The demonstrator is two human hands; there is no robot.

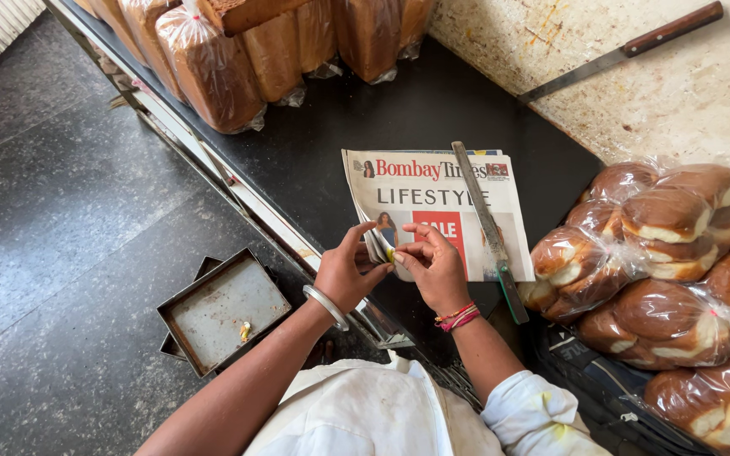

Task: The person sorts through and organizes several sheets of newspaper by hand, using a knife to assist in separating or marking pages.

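A folded newspaper point(433, 207) lies on the black counter point(356, 118) in front of me. My left hand point(344, 272) and my right hand point(434, 268) both pinch its near left corner, where the pages are lifted and bent. A small yellowish bit shows between the fingertips. A long thin knife point(487, 228) with a green handle lies across the right side of the newspaper. A metal bangle is on my left wrist, red thread bands on the right.
Bagged bread loaves point(213, 72) stand at the back of the counter. Bagged buns point(669, 279) are piled at the right. A second knife point(618, 52) lies on a stained white board point(686, 101). Metal trays point(223, 308) sit below on the dark floor.
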